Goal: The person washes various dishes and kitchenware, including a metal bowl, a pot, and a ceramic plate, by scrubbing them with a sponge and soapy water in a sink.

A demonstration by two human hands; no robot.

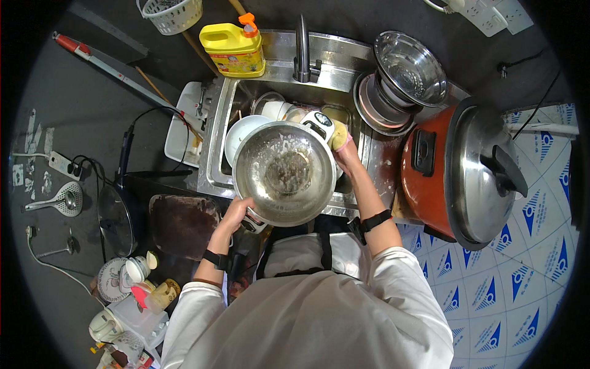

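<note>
A wide stainless steel pot (286, 170) is held tilted over the front of the sink, its soapy, wet inside facing me. My left hand (237, 213) grips the near handle (253, 225) at the lower left of its rim. In my right hand (346, 154) is a yellow sponge (340, 134) with a pink edge, beside the far white loop handle (320, 124); contact between them is unclear. Behind the pot, a white bowl (246, 131) and other dishes (276, 110) lie in the stainless steel sink (216, 133), partly hidden.
A faucet (302, 50) rises at the back, with a yellow detergent jug (235, 50) to its left. Stacked metal basins (410, 69) stand right of the sink. A large orange lidded cooker (461, 175) is close to my right arm. A dark frying pan (117, 221) is at left.
</note>
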